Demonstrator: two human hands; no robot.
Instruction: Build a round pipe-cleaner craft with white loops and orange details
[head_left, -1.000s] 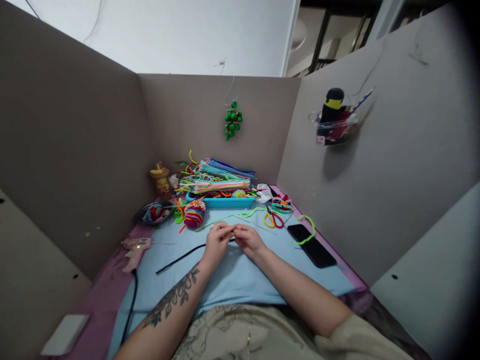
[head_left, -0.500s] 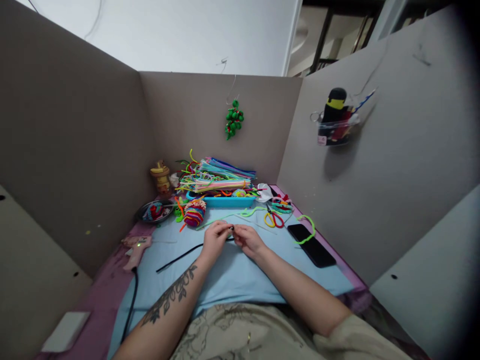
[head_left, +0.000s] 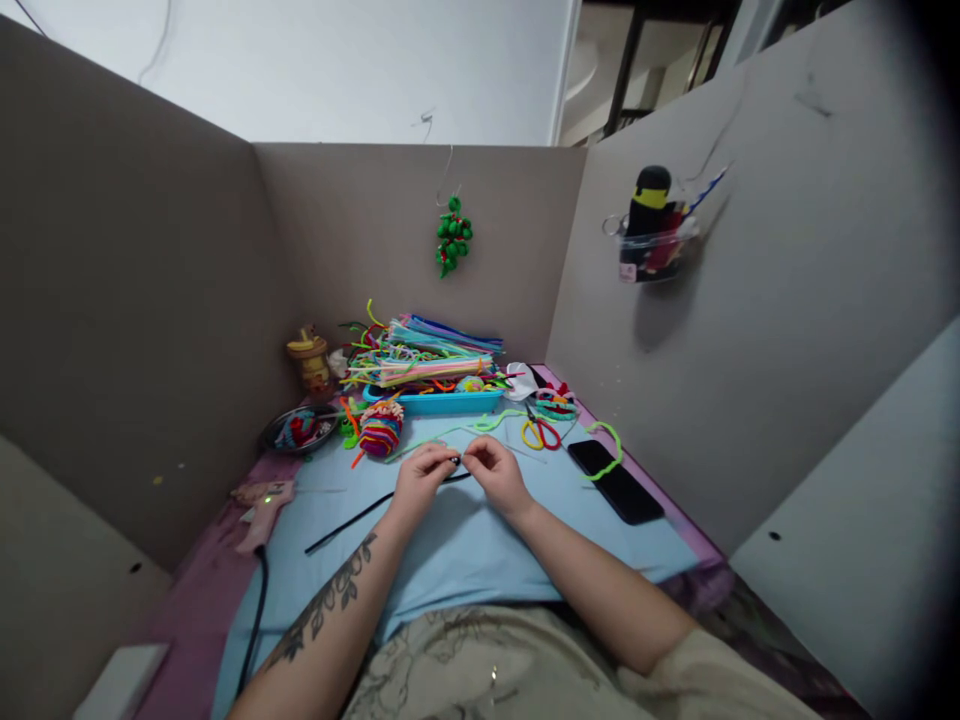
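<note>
A small dark piece (head_left: 455,461), black and rounded, sits in the fingertips of my left hand (head_left: 421,482), which is closed in a pinch. My right hand (head_left: 496,474) is right beside it, thumb and forefinger pinched together close to the piece; what lies between them is too small to make out. A black pipe cleaner (head_left: 351,521) stretches over the blue cloth (head_left: 457,560) and passes behind both hands. Whether it joins the small piece is hidden by my fingers.
Pipe cleaners (head_left: 439,365) fill a blue tray (head_left: 435,403) at the back. A striped bundle (head_left: 381,430) and a dark bowl (head_left: 300,430) lie left, near a pink glue gun (head_left: 262,510). Scissors (head_left: 540,432) and a phone (head_left: 615,482) lie right. Partition walls surround the table.
My right fingertips have shifted slightly off the small black piece, which now shows at my left fingertips. The whole view has moved a little as my head turned.
</note>
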